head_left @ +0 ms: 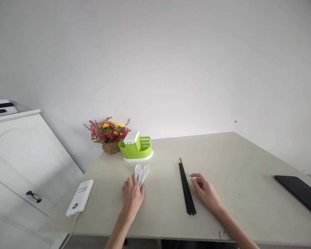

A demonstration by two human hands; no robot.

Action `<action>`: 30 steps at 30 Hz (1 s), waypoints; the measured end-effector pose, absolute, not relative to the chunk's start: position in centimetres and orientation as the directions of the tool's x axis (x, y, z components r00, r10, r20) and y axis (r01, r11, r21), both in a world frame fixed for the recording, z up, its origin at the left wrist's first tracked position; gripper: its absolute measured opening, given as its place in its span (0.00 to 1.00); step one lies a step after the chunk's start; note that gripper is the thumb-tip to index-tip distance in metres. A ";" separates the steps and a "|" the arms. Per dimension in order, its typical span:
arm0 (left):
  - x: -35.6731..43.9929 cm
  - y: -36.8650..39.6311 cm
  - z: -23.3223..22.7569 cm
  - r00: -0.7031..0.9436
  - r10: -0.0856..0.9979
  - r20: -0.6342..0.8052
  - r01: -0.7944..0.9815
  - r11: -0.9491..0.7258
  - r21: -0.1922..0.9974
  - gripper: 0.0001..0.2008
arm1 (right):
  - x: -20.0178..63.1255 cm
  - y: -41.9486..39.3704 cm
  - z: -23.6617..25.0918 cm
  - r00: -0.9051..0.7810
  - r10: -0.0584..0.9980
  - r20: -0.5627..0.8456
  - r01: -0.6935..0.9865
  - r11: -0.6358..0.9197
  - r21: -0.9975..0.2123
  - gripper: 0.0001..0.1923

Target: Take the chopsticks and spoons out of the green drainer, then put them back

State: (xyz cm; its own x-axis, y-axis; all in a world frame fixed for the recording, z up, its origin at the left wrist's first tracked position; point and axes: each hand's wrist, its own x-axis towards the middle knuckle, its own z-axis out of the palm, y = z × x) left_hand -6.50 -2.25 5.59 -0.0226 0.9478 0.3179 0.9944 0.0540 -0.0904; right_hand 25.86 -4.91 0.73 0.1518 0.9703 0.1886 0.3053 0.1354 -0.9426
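My left hand (132, 193) is closed over the handles of several white spoons (141, 174), whose bowls stick out past my fingertips, pointing to the back of the table. The palm and the handles' ends are hidden. My right hand (205, 190) rests just right of a bundle of black chopsticks (186, 188). Its index finger reaches out while the others curl loosely, apart from the chopsticks and holding nothing. The chopsticks lie side by side, thin ends to the back, one sticking out farther. Behind the spoons stands a green and white utensil holder (131, 151).
A wicker basket of artificial flowers (111, 148) stands left of the holder, near the wall. A white power bank (81, 197) with a cable lies at the table's left side, beside a white cabinet (28, 162). At the right edge lies a black phone (298, 192).
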 end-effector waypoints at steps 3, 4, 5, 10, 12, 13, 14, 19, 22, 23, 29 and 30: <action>-6.5 -2.0 5.5 0.019 0.942 0.335 0.989 0.032 -0.144 0.22 | 25.9 -4.8 0.6 0.147 0.971 0.190 0.307 0.138 -0.942 0.22; -6.4 -2.0 5.4 0.034 0.943 0.330 0.987 0.021 -0.161 0.21 | 25.9 -4.8 0.6 0.144 0.971 0.189 0.307 0.138 -0.942 0.22; -6.3 -1.9 5.3 0.047 0.945 0.324 0.984 0.011 -0.177 0.20 | 25.9 -4.8 0.6 0.141 0.972 0.188 0.308 0.138 -0.941 0.22; -5.5 -2.0 5.1 0.088 0.955 0.283 0.973 -0.021 -0.231 0.19 | 25.9 -4.8 0.5 0.137 0.972 0.189 0.311 0.139 -0.940 0.21; -5.1 -2.0 5.0 0.097 0.961 0.261 0.970 -0.033 -0.240 0.19 | 25.9 -4.8 0.5 0.131 0.973 0.191 0.312 0.142 -0.939 0.21; -4.9 -2.0 5.0 0.100 0.962 0.253 0.971 -0.039 -0.236 0.19 | 25.9 -4.8 0.5 0.129 0.973 0.191 0.313 0.143 -0.939 0.21; -4.7 -2.0 4.9 0.104 0.963 0.249 0.973 -0.047 -0.227 0.18 | 25.9 -4.7 0.5 0.127 0.973 0.192 0.313 0.144 -0.939 0.21; -3.5 -2.2 4.2 0.145 0.951 0.275 0.984 -0.110 -0.137 0.19 | 25.9 -4.6 0.4 0.136 0.971 0.196 0.309 0.147 -0.940 0.23; -1.8 -2.4 3.8 0.177 0.922 0.343 0.984 -0.165 -0.063 0.19 | 25.8 -4.6 0.5 0.151 0.968 0.201 0.298 0.150 -0.943 0.23; -1.0 -2.5 3.9 0.187 0.913 0.362 0.982 -0.189 -0.031 0.19 | 25.8 -4.6 0.5 0.156 0.967 0.202 0.290 0.151 -0.945 0.23; 6.0 -4.8 5.4 0.284 0.878 0.385 0.909 -0.374 0.182 0.17 | 25.8 -4.5 1.5 0.220 0.955 0.199 0.193 0.157 -0.969 0.29; 7.3 -5.3 5.7 0.307 0.876 0.371 0.891 -0.402 0.213 0.17 | 25.8 -4.5 1.7 0.230 0.955 0.189 0.159 0.155 -0.975 0.31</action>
State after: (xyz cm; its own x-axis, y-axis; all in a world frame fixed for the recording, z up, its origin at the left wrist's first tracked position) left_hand 7.27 -5.28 5.69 0.3065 0.8765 0.3712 0.8907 -0.4017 0.2130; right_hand 25.85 -4.51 1.71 0.2301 0.9547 0.1889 0.1588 0.1547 -0.9751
